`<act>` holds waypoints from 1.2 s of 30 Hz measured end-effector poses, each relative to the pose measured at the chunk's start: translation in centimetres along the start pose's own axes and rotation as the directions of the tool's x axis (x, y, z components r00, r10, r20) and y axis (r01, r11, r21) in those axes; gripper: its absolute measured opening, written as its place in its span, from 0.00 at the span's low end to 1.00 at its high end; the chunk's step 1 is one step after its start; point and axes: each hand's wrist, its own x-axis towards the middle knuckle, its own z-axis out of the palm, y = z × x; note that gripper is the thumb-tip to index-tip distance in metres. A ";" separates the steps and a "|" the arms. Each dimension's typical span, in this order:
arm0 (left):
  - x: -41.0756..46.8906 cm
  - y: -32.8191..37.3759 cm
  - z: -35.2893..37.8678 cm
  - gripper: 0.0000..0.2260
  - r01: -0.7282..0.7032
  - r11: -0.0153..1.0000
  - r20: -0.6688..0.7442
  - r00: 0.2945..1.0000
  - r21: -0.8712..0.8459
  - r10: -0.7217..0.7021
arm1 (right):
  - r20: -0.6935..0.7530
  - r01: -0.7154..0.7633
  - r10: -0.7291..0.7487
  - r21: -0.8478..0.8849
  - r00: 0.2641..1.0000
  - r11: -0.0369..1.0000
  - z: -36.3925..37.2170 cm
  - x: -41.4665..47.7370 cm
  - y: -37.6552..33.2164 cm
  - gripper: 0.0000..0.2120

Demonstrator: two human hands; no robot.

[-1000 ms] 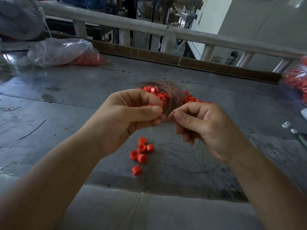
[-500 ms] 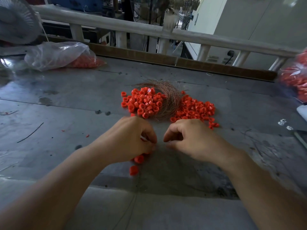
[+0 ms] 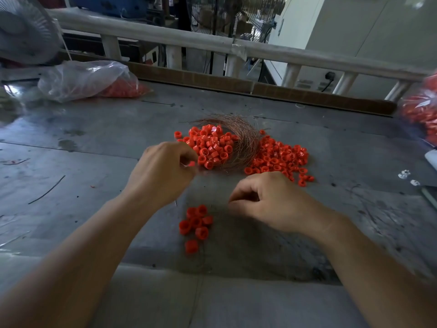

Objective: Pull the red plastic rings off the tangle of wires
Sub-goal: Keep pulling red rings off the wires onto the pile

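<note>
Nearest, on the person's side of both sets of fingers and between them, a small cluster of red rings lies loose on the grey tabletop, with a thin stray wire running from it toward the near edge. Just to the right of that cluster is the right hand, knuckles up. Its fingers are curled in, with thumb and forefinger tips close together; whether they hold a fine wire cannot be told. Farther out and to the left, the left hand has its fingers bent, pinching a red ring at their tips. Directly beyond the left fingers a heap of rings lies against the tangle of wires, a coppery curved bundle. Beyond the right fingers, on the tangle's other side, spreads a second heap. Well past all the fingers, a clear plastic bag with red pieces lies far to the left, and another bag sits at the right edge. Beyond them are a fan and a pale railing.
</note>
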 end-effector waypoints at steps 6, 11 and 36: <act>1.3 -1.2 1.5 0.14 0.045 0.997 -0.003 0.999 0.066 -0.045 | -0.076 -0.031 0.032 0.007 0.997 0.999 -0.5 -0.1 0.4 0.05; 1.4 -1.1 1.9 0.09 0.009 0.994 0.041 0.999 0.109 -0.014 | -0.101 -0.043 0.040 -0.032 0.994 0.999 -0.6 -0.1 0.7 0.05; 0.6 0.9 2.3 0.11 -0.104 0.978 0.098 0.988 -0.180 0.123 | -0.130 -0.037 0.025 -0.096 0.991 0.995 -0.7 -0.1 0.7 0.06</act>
